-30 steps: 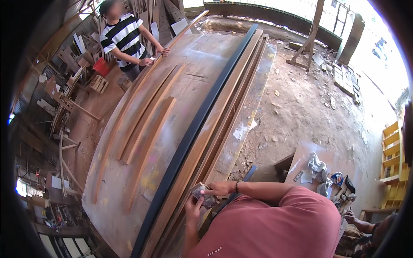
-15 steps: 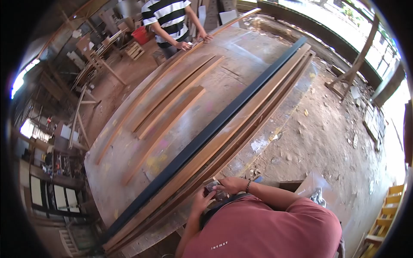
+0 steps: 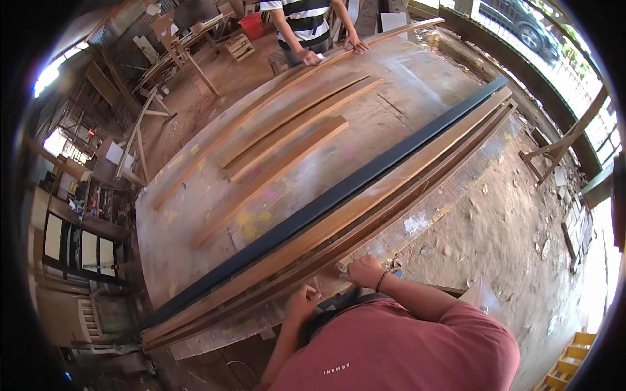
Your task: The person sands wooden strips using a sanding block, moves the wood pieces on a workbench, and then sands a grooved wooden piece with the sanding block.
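1. Head view: at lower centre, the right hand [image 3: 365, 271] closes its fingers on a small piece [image 3: 343, 268], mostly hidden, near the table's near edge.
2. Left of it, apart, the left hand [image 3: 303, 302] has curled fingers; whether they grip anything, I cannot tell.
3. Just above both hands, brown wooden strips [image 3: 391, 210] run diagonally beside a dark-painted beam [image 3: 339, 192].
4. Upper left of centre, shorter wooden slats [image 3: 293, 155] lie on the worktable [image 3: 417, 107].
5. Top centre, a co-worker [image 3: 303, 23] in stripes touches a long strip [image 3: 261, 104].
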The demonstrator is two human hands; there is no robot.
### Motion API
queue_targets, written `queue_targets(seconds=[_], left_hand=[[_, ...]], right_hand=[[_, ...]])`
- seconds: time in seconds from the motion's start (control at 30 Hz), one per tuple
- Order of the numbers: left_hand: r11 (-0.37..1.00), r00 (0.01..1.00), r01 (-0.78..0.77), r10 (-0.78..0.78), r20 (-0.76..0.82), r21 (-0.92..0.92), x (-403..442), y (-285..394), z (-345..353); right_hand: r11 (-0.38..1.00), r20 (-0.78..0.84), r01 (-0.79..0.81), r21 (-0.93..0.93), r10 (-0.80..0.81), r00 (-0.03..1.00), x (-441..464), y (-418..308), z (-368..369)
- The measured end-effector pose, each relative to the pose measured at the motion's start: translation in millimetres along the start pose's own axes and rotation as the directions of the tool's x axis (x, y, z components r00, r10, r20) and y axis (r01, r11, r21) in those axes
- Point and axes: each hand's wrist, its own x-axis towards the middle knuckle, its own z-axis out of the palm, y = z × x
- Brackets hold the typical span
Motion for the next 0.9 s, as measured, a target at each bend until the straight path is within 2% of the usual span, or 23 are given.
queue_targets(seconds=[0.13, 0.23, 0.3, 0.33, 0.4, 0.43, 0.47, 0.5, 0.53, 0.57, 0.6, 0.67, 0.7, 0.9], left_hand=[[0.999, 0.997, -0.025, 0.022, -0.079, -0.045, -3.3, -10.7, 3.2], [0.984, 0.985, -0.071, 0.043, -0.168, -0.162, -1.6, -17.2, 0.6], [0.975, 0.884, -0.222, 0.211, -0.417, 0.022, -7.4, -11.1, -9.9], [0.978, 0.885, -0.210, 0.196, -0.421, 0.014, -5.8, -15.6, -13.1], [0.950, 0.806, -0.276, 0.311, -0.503, 0.146, -2.8, -32.9, -18.1], [0.960, 0.814, -0.248, 0.281, -0.508, 0.132, -4.6, -36.9, -22.9], [0.950, 0.817, -0.239, 0.307, -0.488, 0.199, -4.3, -42.1, -28.7], [0.936, 0.821, -0.227, 0.332, -0.464, 0.267, -5.2, -46.5, -34.0], [0.947, 0.829, -0.194, 0.299, -0.473, 0.258, -4.7, -50.7, -36.7], [0.948, 0.833, -0.174, 0.286, -0.474, 0.266, -3.6, -55.7, -38.5], [0.948, 0.837, -0.158, 0.276, -0.472, 0.275, -4.8, -60.6, -39.4], [0.952, 0.839, -0.134, 0.257, -0.480, 0.275, -3.5, -67.1, -42.3], [0.950, 0.840, -0.130, 0.257, -0.477, 0.284, -3.0, -69.3, -42.9], [0.965, 0.868, -0.041, 0.163, -0.470, 0.260, -1.6, -68.7, -42.9]], right_hand=[[1.000, 0.040, 0.022, -0.002, -0.022, 0.999, 4.0, -3.4, -6.3], [0.999, 0.071, 0.049, -0.006, -0.049, 0.996, 8.9, 4.4, 3.9], [0.998, 0.089, 0.066, 0.002, -0.066, 0.994, 8.0, 9.0, -2.7], [0.997, 0.100, 0.077, 0.001, -0.077, 0.992, 6.2, 12.3, -6.1], [0.994, 0.067, 0.100, -0.034, -0.098, 0.993, 1.5, 14.0, -15.3], [0.998, 0.133, 0.053, -0.033, -0.048, 0.990, -1.6, 7.6, -27.9], [0.996, 0.160, 0.079, -0.030, -0.073, 0.984, -1.8, 8.8, -23.7], [0.979, 0.060, 0.200, -0.036, -0.198, 0.978, -2.8, 12.6, -16.7], [0.947, -0.044, 0.317, -0.051, -0.319, 0.947, 0.0, 12.7, -13.0], [0.936, 0.045, 0.342, -0.083, -0.339, 0.940, 0.6, -0.3, -27.4], [0.930, 0.064, 0.361, -0.072, -0.357, 0.932, 4.1, -6.8, -22.4], [0.883, -0.004, 0.450, -0.134, -0.455, 0.891, 14.8, -11.1, -12.9], [0.879, -0.056, 0.453, -0.148, -0.465, 0.884, 20.2, -13.4, -5.6], [0.907, -0.007, 0.418, 0.051, -0.419, 0.908, 18.8, -13.3, -21.7]])
